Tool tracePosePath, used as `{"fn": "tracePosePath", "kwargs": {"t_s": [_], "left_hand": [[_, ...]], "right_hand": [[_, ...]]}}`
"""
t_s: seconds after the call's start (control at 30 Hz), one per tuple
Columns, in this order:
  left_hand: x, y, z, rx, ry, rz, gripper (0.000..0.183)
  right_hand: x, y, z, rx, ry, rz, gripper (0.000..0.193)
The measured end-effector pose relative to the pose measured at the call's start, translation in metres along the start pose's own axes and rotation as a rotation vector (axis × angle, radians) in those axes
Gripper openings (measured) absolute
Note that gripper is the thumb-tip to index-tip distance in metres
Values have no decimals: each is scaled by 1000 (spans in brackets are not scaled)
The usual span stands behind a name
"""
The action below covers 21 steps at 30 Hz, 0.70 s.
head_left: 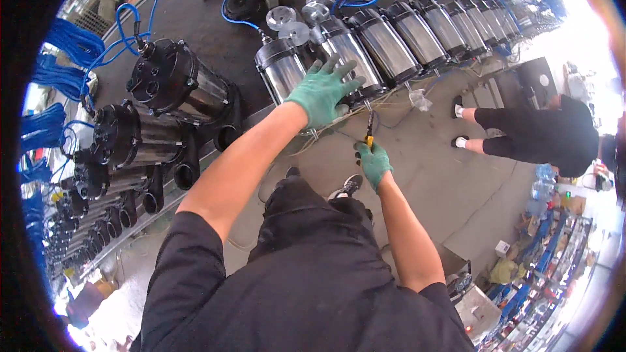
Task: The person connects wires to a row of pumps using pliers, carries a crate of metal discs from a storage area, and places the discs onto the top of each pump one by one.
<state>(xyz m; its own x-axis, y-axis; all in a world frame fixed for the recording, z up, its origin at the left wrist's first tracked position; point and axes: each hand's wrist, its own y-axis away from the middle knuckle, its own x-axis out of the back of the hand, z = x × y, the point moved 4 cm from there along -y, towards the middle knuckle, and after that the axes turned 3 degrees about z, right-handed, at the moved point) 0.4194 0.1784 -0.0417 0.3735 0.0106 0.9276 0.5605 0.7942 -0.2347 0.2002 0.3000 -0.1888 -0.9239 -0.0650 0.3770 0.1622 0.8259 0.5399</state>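
My left hand (323, 94), in a green glove, is spread with its palm side over a steel motor cylinder (283, 65) and its fingers reaching across the neighbouring cylinder (345, 49). In my gloved right hand (375, 164) is a slim hand tool with a yellow-and-dark handle (370, 140). Its dark tip points up at the thin shaft (367, 103) sticking out of the near end of that neighbouring cylinder. Whether tip and shaft touch, I cannot tell.
More steel motors (398, 45) lie along the dark bench (202, 19). Black-capped pumps (176, 81) line the left side, with coiled blue cables (75, 39). Clear round discs (293, 32) sit behind the motors. Another person (535, 127) stands at the right.
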Motion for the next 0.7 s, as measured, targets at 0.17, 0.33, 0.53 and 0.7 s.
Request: {"fn": "tracePosePath", "kwargs": {"t_s": [0.17, 0.33, 0.53, 0.7], "left_hand": [[-14, -13, -5, -23, -10, -174, 77], [-22, -8, -12, -30, 12, -104, 69], [-18, -11, -10, -42, 45, -57, 65], [-13, -17, -4, -20, 101, -157, 70]], "right_hand": [[-29, -29, 13, 16, 2, 51, 38], [-42, -44, 28, 17, 74, 111, 50], [-48, -58, 38, 84, 73, 203, 32], [-45, -60, 27, 131, 148, 261, 30]]}}
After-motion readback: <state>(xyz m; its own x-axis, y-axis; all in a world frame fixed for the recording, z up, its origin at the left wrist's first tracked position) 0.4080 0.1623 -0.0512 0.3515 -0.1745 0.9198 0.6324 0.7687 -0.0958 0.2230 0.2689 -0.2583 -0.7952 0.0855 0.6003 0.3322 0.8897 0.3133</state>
